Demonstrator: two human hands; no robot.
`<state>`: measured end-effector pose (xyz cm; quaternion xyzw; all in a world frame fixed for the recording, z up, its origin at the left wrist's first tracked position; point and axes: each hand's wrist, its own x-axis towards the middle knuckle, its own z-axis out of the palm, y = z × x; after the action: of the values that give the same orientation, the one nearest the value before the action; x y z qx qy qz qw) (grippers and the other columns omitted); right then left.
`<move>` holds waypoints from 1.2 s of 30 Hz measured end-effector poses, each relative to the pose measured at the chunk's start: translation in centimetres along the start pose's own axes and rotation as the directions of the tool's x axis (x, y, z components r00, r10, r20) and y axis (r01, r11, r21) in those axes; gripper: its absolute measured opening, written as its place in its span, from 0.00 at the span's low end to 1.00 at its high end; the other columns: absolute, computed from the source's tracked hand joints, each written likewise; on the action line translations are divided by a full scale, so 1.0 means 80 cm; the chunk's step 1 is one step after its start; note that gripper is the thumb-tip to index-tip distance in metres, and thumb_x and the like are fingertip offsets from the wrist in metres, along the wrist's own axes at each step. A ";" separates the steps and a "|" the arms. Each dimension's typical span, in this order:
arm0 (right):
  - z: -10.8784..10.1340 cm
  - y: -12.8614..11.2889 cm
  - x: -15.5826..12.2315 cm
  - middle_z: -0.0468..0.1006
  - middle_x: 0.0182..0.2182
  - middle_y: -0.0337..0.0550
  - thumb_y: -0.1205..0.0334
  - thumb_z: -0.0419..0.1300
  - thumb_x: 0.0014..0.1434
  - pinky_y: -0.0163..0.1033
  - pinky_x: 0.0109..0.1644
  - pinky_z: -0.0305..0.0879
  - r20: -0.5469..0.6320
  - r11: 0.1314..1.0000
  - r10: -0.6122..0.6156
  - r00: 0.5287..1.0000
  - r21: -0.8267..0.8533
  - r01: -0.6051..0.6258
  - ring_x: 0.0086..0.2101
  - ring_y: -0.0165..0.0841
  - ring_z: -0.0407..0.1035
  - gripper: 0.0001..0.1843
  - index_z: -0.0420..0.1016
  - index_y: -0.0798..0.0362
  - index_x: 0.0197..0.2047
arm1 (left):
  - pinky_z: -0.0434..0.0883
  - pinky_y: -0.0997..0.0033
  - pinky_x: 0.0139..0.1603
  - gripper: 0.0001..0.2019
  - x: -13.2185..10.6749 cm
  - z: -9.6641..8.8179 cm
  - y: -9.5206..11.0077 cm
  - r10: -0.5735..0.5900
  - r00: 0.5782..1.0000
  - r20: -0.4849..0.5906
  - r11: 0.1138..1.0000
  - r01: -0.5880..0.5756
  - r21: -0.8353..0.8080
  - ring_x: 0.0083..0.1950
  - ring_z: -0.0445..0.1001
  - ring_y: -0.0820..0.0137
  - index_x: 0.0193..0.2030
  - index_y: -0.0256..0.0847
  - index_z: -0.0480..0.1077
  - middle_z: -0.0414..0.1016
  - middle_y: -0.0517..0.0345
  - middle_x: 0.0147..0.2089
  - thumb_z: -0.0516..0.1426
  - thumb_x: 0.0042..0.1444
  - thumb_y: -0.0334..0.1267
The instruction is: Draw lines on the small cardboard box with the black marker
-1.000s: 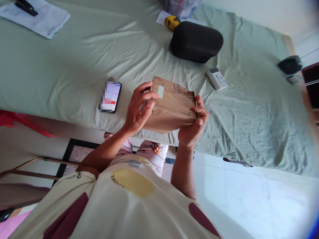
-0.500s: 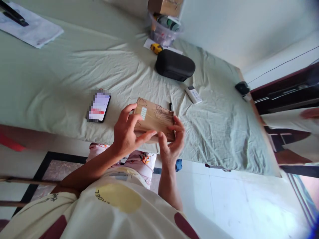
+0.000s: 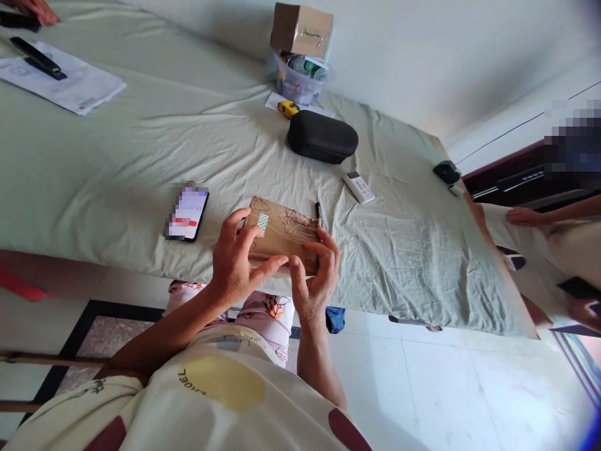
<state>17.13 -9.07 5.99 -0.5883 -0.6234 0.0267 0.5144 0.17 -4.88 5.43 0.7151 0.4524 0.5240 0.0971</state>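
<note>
Between my two hands is a small brown cardboard box, scribbled on in dark ink, with a patterned sticker near its left end. My left hand grips the box's left end, fingers on the top and thumb along the near side. The right end is gripped by my right hand, its thumb close to the left thumb. A black pen lies just beyond the box's right corner. To the left, a phone with a lit screen rests on the green cloth.
A black zip case, a white device and a yellow tape measure lie farther back. Behind them a plastic tub carries a cardboard carton. Papers lie far left. Other people's hands show at both sides.
The view has shifted, so the tabletop things sit slightly lower. Another person's hand now shows at the top left, and a person at the right has moved. My grip looks the same.
</note>
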 end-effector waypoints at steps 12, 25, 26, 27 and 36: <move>-0.005 0.016 -0.009 0.71 0.69 0.56 0.48 0.60 0.72 0.62 0.69 0.72 0.023 0.996 -0.077 0.997 0.055 0.076 0.68 0.47 0.70 0.17 0.74 0.47 0.58 | 0.74 0.52 0.65 0.19 -0.012 -0.008 -0.016 0.106 0.994 0.022 0.994 -0.106 -0.006 0.69 0.73 0.52 0.56 0.43 0.69 0.68 0.39 0.71 0.61 0.69 0.55; -0.016 0.056 -0.013 0.75 0.68 0.51 0.44 0.60 0.71 0.59 0.69 0.72 0.097 0.880 0.051 0.994 0.466 -0.091 0.71 0.48 0.68 0.21 0.78 0.42 0.61 | 0.75 0.51 0.64 0.16 -0.018 -0.017 -0.030 0.197 0.980 0.016 0.979 -0.196 -0.052 0.70 0.73 0.53 0.59 0.42 0.70 0.67 0.37 0.73 0.57 0.70 0.46; -0.015 0.058 -0.011 0.75 0.68 0.51 0.44 0.61 0.70 0.56 0.65 0.75 0.095 0.861 0.093 0.991 0.492 -0.128 0.70 0.47 0.68 0.21 0.78 0.42 0.61 | 0.75 0.51 0.64 0.16 -0.018 -0.017 -0.031 0.196 0.981 0.017 0.980 -0.194 -0.052 0.69 0.73 0.53 0.59 0.42 0.70 0.67 0.37 0.72 0.58 0.70 0.46; -0.013 0.060 -0.008 0.75 0.68 0.52 0.45 0.63 0.68 0.51 0.60 0.77 0.096 0.846 0.136 0.986 0.507 -0.166 0.69 0.46 0.69 0.23 0.77 0.42 0.62 | 0.75 0.51 0.64 0.15 -0.018 -0.018 -0.031 0.195 0.981 0.018 0.980 -0.194 -0.049 0.68 0.74 0.53 0.58 0.43 0.70 0.68 0.37 0.72 0.58 0.70 0.46; -0.013 0.058 0.025 0.86 0.52 0.48 0.43 0.68 0.63 0.43 0.50 0.76 0.238 0.727 0.366 0.900 0.530 -0.436 0.45 0.37 0.77 0.25 0.81 0.46 0.59 | 0.78 0.54 0.57 0.11 -0.026 -0.033 -0.024 0.190 0.981 -0.029 0.970 -0.192 -0.146 0.61 0.76 0.56 0.50 0.45 0.73 0.70 0.43 0.67 0.59 0.66 0.47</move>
<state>21.55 -6.76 4.76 -0.5249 -0.4733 0.3570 0.6108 -3.20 -6.27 4.02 0.7421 0.3419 0.5686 0.0957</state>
